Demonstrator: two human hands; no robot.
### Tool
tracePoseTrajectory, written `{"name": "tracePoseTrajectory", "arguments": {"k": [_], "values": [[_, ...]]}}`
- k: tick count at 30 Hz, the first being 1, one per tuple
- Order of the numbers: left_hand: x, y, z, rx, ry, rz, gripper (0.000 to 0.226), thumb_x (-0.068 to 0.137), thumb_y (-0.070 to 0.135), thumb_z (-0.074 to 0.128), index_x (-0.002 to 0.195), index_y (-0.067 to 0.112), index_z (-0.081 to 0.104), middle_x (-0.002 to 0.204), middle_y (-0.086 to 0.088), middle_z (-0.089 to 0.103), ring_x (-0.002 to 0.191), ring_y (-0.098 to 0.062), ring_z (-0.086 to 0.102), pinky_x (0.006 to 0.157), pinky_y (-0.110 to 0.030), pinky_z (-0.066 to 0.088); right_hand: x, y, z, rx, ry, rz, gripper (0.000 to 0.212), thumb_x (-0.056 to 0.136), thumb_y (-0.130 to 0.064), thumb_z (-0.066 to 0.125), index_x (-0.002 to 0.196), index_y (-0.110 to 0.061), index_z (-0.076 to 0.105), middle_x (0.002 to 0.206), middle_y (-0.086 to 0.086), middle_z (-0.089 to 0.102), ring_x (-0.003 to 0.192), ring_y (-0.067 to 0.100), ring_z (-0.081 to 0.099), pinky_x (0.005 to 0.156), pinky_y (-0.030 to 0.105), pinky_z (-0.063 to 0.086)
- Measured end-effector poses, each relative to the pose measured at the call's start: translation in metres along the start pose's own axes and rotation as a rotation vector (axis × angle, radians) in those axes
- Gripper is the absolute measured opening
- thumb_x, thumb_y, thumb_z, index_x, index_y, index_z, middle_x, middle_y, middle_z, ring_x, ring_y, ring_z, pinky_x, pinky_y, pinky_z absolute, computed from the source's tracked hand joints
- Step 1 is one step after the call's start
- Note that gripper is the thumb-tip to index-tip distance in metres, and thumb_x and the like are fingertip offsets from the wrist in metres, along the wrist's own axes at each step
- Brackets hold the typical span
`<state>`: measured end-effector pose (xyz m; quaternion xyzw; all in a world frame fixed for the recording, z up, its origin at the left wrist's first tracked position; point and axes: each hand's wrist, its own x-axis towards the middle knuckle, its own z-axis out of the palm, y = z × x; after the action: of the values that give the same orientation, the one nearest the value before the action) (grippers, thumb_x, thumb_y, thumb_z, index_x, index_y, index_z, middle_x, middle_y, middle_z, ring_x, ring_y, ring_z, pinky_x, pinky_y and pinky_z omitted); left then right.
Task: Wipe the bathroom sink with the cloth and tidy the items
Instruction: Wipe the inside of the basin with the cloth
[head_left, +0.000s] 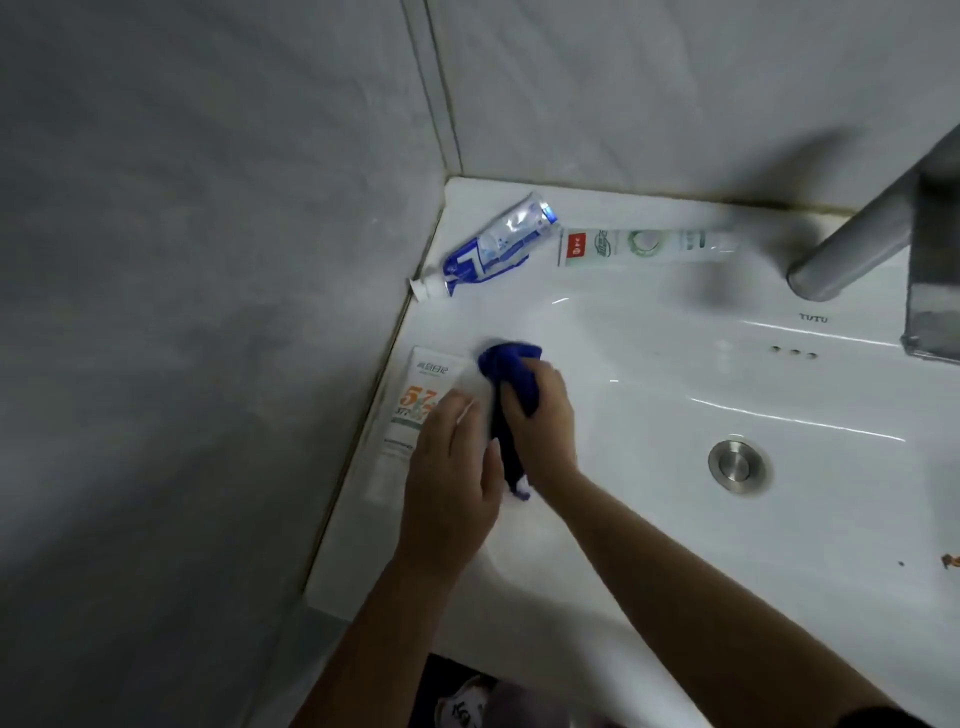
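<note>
My right hand (545, 421) grips a bunched dark blue cloth (506, 364) on the left rim of the white sink (649, 322). The cloth's tail hangs out under my palm. My left hand (449, 467) lies right beside it, fingers laid flat on a white tube with orange print (415, 395) that rests along the rim by the wall. A squeezed blue and silver toothpaste tube (493, 249) lies in the back left corner. A white and green tube (644, 245) lies along the back rim next to it.
A grey faucet spout (852, 249) reaches over the basin from the upper right, beside a metal block at the frame edge. The steel drain plug (736, 464) sits in the basin. Grey tiled walls close the left and back sides.
</note>
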<state>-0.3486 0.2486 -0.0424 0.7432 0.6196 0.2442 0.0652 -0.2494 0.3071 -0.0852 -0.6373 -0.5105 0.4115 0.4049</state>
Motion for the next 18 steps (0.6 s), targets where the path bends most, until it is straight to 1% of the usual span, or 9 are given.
{"name": "tracePoseTrajectory", "arguments": {"k": [3, 4, 6, 8, 10, 12, 14, 16, 18], "values": [[0.031, -0.003, 0.015, -0.003, -0.005, 0.005, 0.039, 0.093, 0.021, 0.038, 0.119, -0.003, 0.055, 0.122, -0.019, 0.057, 0.114, -0.027, 0.053, 0.099, -0.033, 0.039, -0.010, 0.005, 0.011, 0.030, 0.021, -0.042, 0.021, 0.088, -0.013, 0.054, 0.108, -0.017, 0.054, 0.103, 0.001, 0.054, 0.084, 0.001, 0.050, 0.073, 0.014, 0.042], [0.043, -0.005, 0.021, 0.000, -0.002, 0.030, 0.039, 0.093, 0.020, 0.039, 0.118, -0.004, 0.057, 0.120, -0.020, 0.058, 0.112, -0.028, 0.055, 0.097, -0.032, 0.040, 0.004, 0.003, 0.011, 0.051, 0.069, -0.023, 0.020, 0.089, -0.013, 0.053, 0.109, -0.016, 0.054, 0.102, 0.001, 0.052, 0.083, -0.003, 0.049, 0.073, 0.013, 0.041], [0.065, -0.008, 0.035, 0.005, 0.008, 0.104, 0.038, 0.092, 0.016, 0.039, 0.114, -0.008, 0.058, 0.117, -0.023, 0.059, 0.109, -0.032, 0.058, 0.095, -0.035, 0.044, 0.042, -0.003, 0.009, 0.118, 0.233, 0.041, 0.022, 0.090, -0.015, 0.052, 0.112, -0.013, 0.052, 0.101, 0.003, 0.049, 0.079, -0.007, 0.046, 0.073, 0.012, 0.039], [0.087, -0.011, 0.048, -0.001, -0.009, 0.127, 0.041, 0.090, 0.017, 0.037, 0.115, -0.008, 0.058, 0.119, -0.023, 0.058, 0.112, -0.032, 0.056, 0.097, -0.036, 0.041, 0.068, -0.002, 0.008, 0.145, 0.350, 0.056, 0.027, 0.090, -0.017, 0.053, 0.116, -0.010, 0.049, 0.103, 0.005, 0.047, 0.081, 0.000, 0.046, 0.074, 0.014, 0.036], [0.110, -0.015, 0.060, -0.006, -0.045, 0.138, 0.043, 0.090, 0.019, 0.035, 0.117, -0.006, 0.057, 0.123, -0.021, 0.056, 0.116, -0.030, 0.050, 0.100, -0.036, 0.039, 0.071, 0.014, 0.010, 0.129, 0.392, 0.068, 0.030, 0.089, -0.017, 0.053, 0.117, -0.012, 0.048, 0.106, 0.004, 0.047, 0.087, 0.012, 0.050, 0.076, 0.020, 0.036], [0.123, -0.018, 0.070, 0.017, -0.091, 0.188, 0.044, 0.091, 0.021, 0.035, 0.119, -0.006, 0.056, 0.125, -0.021, 0.054, 0.119, -0.029, 0.046, 0.100, -0.040, 0.040, 0.063, 0.039, -0.002, 0.114, 0.487, 0.242, 0.026, 0.087, -0.014, 0.052, 0.112, -0.014, 0.048, 0.109, 0.002, 0.050, 0.091, 0.018, 0.053, 0.075, 0.023, 0.035], [0.127, -0.020, 0.076, 0.055, -0.149, 0.230, 0.045, 0.091, 0.022, 0.034, 0.120, -0.005, 0.055, 0.127, -0.021, 0.053, 0.121, -0.033, 0.046, 0.100, -0.044, 0.041, 0.052, 0.067, -0.023, 0.037, 0.604, 0.471, 0.020, 0.088, -0.015, 0.051, 0.108, -0.014, 0.050, 0.109, 0.004, 0.053, 0.086, 0.020, 0.053, 0.071, 0.026, 0.034], [0.128, -0.021, 0.079, 0.091, -0.169, 0.247, 0.045, 0.090, 0.022, 0.034, 0.121, -0.004, 0.055, 0.128, -0.020, 0.052, 0.123, -0.033, 0.044, 0.102, -0.045, 0.040, 0.051, 0.078, -0.034, -0.010, 0.674, 0.571, 0.019, 0.089, -0.017, 0.050, 0.108, -0.012, 0.050, 0.109, 0.006, 0.054, 0.080, 0.019, 0.049, 0.069, 0.027, 0.033], [0.128, -0.023, 0.080, 0.085, -0.168, 0.242, 0.044, 0.089, 0.019, 0.034, 0.121, -0.004, 0.054, 0.130, -0.019, 0.052, 0.124, -0.032, 0.042, 0.103, -0.045, 0.038, 0.060, 0.067, -0.023, 0.124, 0.745, 0.589, 0.022, 0.089, -0.018, 0.051, 0.110, -0.015, 0.048, 0.108, 0.002, 0.057, 0.087, 0.020, 0.054, 0.074, 0.026, 0.036]]}}
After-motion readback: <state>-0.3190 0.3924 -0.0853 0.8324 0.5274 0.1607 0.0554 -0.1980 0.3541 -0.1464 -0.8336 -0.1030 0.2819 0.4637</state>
